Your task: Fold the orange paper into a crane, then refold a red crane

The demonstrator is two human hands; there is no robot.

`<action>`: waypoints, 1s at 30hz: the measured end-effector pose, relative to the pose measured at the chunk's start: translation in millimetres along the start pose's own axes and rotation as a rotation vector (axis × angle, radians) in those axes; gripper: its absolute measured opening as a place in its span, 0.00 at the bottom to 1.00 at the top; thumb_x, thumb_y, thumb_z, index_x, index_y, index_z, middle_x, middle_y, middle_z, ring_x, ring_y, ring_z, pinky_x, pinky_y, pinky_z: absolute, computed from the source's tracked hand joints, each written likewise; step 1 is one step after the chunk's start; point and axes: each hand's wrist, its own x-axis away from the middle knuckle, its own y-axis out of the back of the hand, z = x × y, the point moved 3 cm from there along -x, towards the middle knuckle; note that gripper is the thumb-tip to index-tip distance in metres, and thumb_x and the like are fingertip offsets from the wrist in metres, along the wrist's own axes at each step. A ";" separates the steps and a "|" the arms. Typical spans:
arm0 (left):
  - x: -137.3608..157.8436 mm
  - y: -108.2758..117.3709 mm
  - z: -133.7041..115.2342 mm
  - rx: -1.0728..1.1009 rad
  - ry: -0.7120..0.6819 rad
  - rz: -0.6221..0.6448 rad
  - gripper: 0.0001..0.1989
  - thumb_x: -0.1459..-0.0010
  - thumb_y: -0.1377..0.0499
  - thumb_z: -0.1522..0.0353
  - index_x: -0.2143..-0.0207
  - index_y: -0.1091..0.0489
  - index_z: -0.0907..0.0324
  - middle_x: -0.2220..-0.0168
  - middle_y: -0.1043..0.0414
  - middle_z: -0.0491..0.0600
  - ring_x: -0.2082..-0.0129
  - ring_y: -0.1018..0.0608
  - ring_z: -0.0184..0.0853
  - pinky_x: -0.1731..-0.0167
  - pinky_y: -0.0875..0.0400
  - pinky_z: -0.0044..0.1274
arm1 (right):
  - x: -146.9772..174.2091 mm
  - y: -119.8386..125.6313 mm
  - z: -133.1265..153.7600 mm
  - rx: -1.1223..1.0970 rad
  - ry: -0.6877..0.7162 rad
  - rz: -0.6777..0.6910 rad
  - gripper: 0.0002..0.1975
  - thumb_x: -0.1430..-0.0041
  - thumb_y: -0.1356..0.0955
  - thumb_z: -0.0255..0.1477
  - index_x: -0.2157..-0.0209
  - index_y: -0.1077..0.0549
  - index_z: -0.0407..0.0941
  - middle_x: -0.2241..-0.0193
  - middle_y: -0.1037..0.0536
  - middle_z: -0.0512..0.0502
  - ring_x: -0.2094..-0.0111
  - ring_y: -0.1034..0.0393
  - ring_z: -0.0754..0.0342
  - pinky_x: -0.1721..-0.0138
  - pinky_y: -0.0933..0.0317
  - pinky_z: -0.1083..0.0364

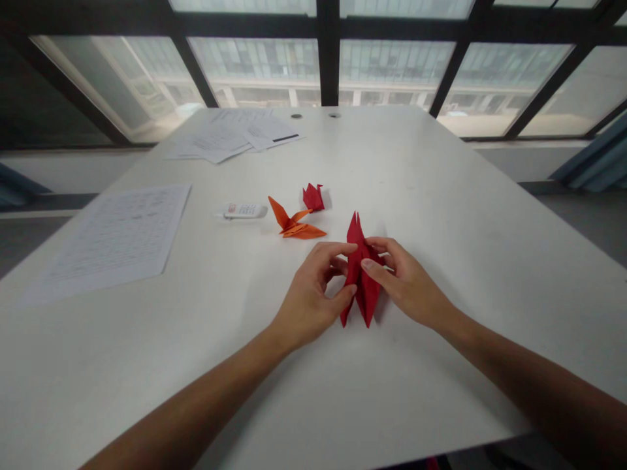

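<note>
Bare hands (313, 297), bare forearms (215, 390), seemingly short nails (366, 264).

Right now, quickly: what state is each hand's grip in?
Left hand: closed, holding the red folded paper by its left side.
Right hand: closed, holding its right side.

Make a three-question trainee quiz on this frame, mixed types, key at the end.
1. Multiple choice: what lies just left of the orange folded figure in the picture?
A) a pair of scissors
B) a white labelled container
C) a red folded figure

2. True or false: only the right hand touches the larger red folded paper.

3. Count: how many folded paper pieces show, and in which colours?

Key:
1. B.
2. False; the left hand grips it too.
3. Three: one orange and two red, the larger red one in the hands and a small red figure on the table.
</note>
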 end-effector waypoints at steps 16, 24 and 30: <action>1.6 0.5 -14.8 -0.304 -0.122 0.003 0.24 0.39 0.45 0.80 0.45 0.30 0.49 0.47 0.37 0.51 0.56 0.27 0.33 0.57 0.22 0.28 | 5.0 -4.7 -3.2 -0.034 -0.063 0.040 0.27 0.41 0.34 0.22 0.40 0.36 0.52 0.45 0.24 0.42 0.57 0.22 0.49 0.58 0.26 0.49; 2.6 -1.5 -11.7 -0.360 -0.096 0.068 0.28 0.46 0.45 0.83 0.47 0.30 0.50 0.45 0.41 0.51 0.59 0.26 0.31 0.55 0.22 0.29 | 4.6 -2.4 -2.3 0.036 -0.019 -0.003 0.18 0.33 0.39 0.26 0.43 0.36 0.52 0.51 0.20 0.45 0.62 0.22 0.52 0.61 0.29 0.51; -0.1 -1.6 -12.5 -0.280 -0.013 -0.035 0.06 0.40 0.37 0.72 0.61 0.31 0.57 0.55 0.35 0.49 0.57 0.26 0.34 0.57 0.20 0.28 | 5.9 -1.5 5.2 0.396 0.185 -0.084 0.12 0.39 0.34 0.24 0.54 0.33 0.49 0.60 0.20 0.47 0.61 0.23 0.49 0.58 0.30 0.50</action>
